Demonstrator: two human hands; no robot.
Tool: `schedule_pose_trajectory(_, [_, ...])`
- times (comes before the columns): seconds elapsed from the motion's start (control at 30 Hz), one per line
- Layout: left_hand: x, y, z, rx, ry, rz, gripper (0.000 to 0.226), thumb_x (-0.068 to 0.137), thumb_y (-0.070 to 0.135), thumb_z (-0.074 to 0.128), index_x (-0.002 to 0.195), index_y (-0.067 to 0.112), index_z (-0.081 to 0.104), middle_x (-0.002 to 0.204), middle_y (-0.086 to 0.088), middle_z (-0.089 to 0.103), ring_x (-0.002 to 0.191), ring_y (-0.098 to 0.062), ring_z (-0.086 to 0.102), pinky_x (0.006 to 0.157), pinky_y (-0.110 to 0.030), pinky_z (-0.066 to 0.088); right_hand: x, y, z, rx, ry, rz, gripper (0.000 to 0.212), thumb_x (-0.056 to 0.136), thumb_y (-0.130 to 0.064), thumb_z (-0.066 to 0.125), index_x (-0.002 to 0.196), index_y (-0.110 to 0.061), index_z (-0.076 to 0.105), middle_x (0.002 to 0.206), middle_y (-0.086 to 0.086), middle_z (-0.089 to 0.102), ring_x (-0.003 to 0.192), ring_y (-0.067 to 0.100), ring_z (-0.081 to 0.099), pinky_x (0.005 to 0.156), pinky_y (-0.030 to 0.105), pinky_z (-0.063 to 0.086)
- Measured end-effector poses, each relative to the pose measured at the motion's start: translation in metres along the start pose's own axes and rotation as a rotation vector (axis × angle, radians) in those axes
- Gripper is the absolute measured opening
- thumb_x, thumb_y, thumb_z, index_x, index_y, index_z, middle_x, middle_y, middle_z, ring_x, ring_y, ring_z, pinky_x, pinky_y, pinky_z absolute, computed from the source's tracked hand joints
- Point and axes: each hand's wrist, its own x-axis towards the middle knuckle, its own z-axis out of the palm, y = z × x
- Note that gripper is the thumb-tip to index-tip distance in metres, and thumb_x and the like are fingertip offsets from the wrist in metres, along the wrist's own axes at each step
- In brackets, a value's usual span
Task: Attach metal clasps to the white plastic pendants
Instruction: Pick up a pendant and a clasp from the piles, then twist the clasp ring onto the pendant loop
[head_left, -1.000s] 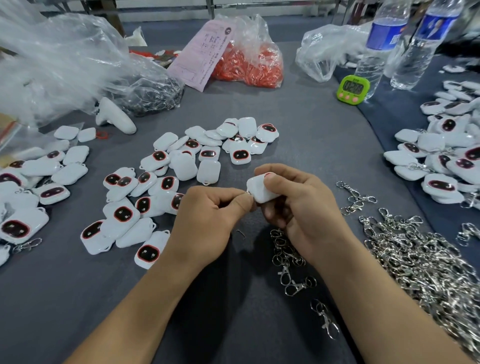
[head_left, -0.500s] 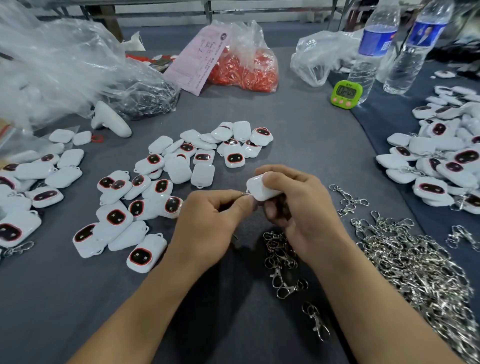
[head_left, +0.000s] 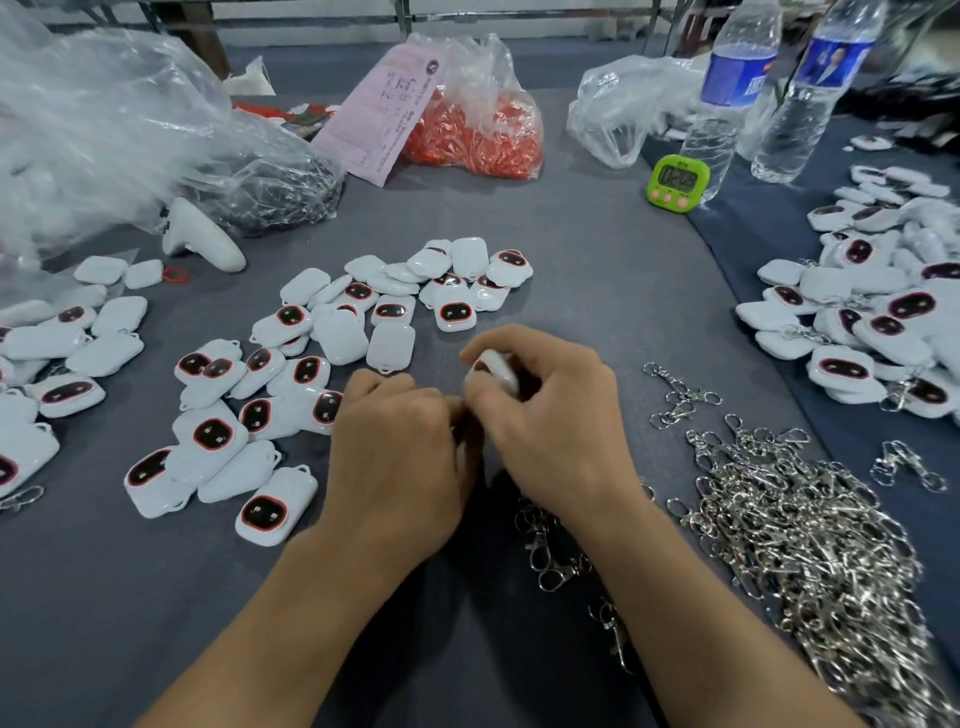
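Right hand (head_left: 550, 426) grips white pendant (head_left: 493, 369), frame centre | left hand (head_left: 395, 441) curled against it, grip contents hidden | clasp pile (head_left: 810, 545) lower right

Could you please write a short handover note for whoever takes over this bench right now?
Right hand: grips one white pendant.
Left hand: fingers curled at that pendant's lower edge; what it pinches is hidden.
Loose clasps: big heap on the right.
Bare pendants: scattered centre-left.
Done: the far-right pile shows clasps among its pendants.
Left: check whether the held pendant's clasp is on, since the joint is out of sight, then work through the centre-left ones.
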Motion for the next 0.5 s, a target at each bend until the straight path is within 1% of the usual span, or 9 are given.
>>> schedule_pose_trajectory(0.07, [-0.001,0.002,0.003,-0.049,0.033,-0.080,0.022,0.082,0.032,0.060,0.068,0.023,0.074,0.056,0.003,0.062,0.059,-0.023,0.051,0.073,-0.036,0.031,0.006,0.002,-0.002,0.149,0.014,0.222,0.013,0.078,-0.017,0.067,0.081,-0.027,0.074,0.061,-0.011,0.065,0.048,0.003,0.053,0.049,0.015,0.043])
schedule_pose_trajectory(0.13, [0.001,0.002,0.002,-0.230,0.081,-0.181,0.016,0.082,0.037,0.066,0.073,0.029,0.077,0.054,0.007,0.062,0.058,-0.017,0.051,0.071,-0.033,0.035,0.011,0.003,-0.009,0.329,-0.043,0.384,0.014,0.082,-0.010,0.066,0.083,-0.020,0.076,0.064,-0.001,0.068,0.045,0.012,0.051,0.043,0.020,0.040])
schedule_pose_trajectory(0.2, [0.004,-0.003,0.004,-0.489,0.054,-0.351,0.008,0.081,0.043,0.074,0.083,0.037,0.079,0.053,0.011,0.061,0.054,-0.006,0.053,0.063,-0.029,0.042,0.015,0.005,-0.022,0.400,-0.117,0.417,0.018,0.086,-0.001,0.063,0.084,-0.014,0.075,0.065,0.006,0.067,0.041,0.015,0.046,0.037,0.017,0.033])
schedule_pose_trajectory(0.23, [0.005,-0.005,0.005,-0.550,0.042,-0.413,0.012,0.080,0.044,0.077,0.091,0.040,0.078,0.054,0.014,0.060,0.054,-0.005,0.054,0.060,-0.026,0.042,0.018,0.006,-0.030,0.379,-0.136,0.392,0.020,0.087,0.002,0.063,0.084,-0.013,0.075,0.065,0.006,0.067,0.041,0.015,0.046,0.036,0.017,0.032])
schedule_pose_trajectory(0.3, [0.006,-0.009,0.008,-0.531,0.023,-0.459,0.031,0.080,0.046,0.078,0.110,0.040,0.075,0.057,0.014,0.058,0.058,-0.004,0.056,0.062,-0.025,0.044,0.023,0.008,-0.046,0.409,-0.109,0.333,0.024,0.085,0.006,0.064,0.085,-0.014,0.076,0.069,0.006,0.069,0.043,0.014,0.049,0.039,0.018,0.033])
schedule_pose_trajectory(0.33, [0.006,-0.008,0.008,-0.502,0.001,-0.460,0.036,0.080,0.048,0.076,0.115,0.040,0.073,0.058,0.015,0.058,0.060,-0.004,0.056,0.065,-0.026,0.045,0.026,0.010,-0.054,0.551,-0.054,0.322,0.022,0.082,0.004,0.066,0.086,-0.015,0.076,0.074,0.007,0.070,0.048,0.015,0.054,0.042,0.020,0.037])
schedule_pose_trajectory(0.4, [0.006,-0.007,0.007,-0.446,-0.059,-0.433,0.036,0.081,0.052,0.073,0.116,0.042,0.072,0.059,0.016,0.057,0.066,-0.006,0.058,0.073,-0.031,0.048,0.031,0.014,-0.073,1.131,0.079,0.317,0.018,0.077,-0.009,0.070,0.093,-0.011,0.076,0.087,0.010,0.073,0.064,0.016,0.065,0.054,0.022,0.049])
schedule_pose_trajectory(0.47, [0.005,-0.005,0.006,-0.398,-0.091,-0.369,0.032,0.081,0.053,0.072,0.112,0.044,0.073,0.060,0.016,0.058,0.075,-0.012,0.059,0.080,-0.036,0.050,0.031,0.021,-0.089,1.614,0.119,0.236,0.038,0.074,-0.019,0.075,0.110,-0.006,0.074,0.101,0.011,0.074,0.080,0.013,0.072,0.068,0.024,0.056])
schedule_pose_trajectory(0.5, [0.004,-0.004,0.005,-0.392,-0.103,-0.326,0.031,0.081,0.054,0.071,0.110,0.045,0.073,0.062,0.016,0.059,0.077,-0.011,0.058,0.080,-0.035,0.049,0.030,0.022,-0.093,1.708,0.120,0.219,0.047,0.072,-0.020,0.078,0.116,-0.004,0.072,0.105,0.011,0.074,0.084,0.013,0.073,0.072,0.025,0.058])
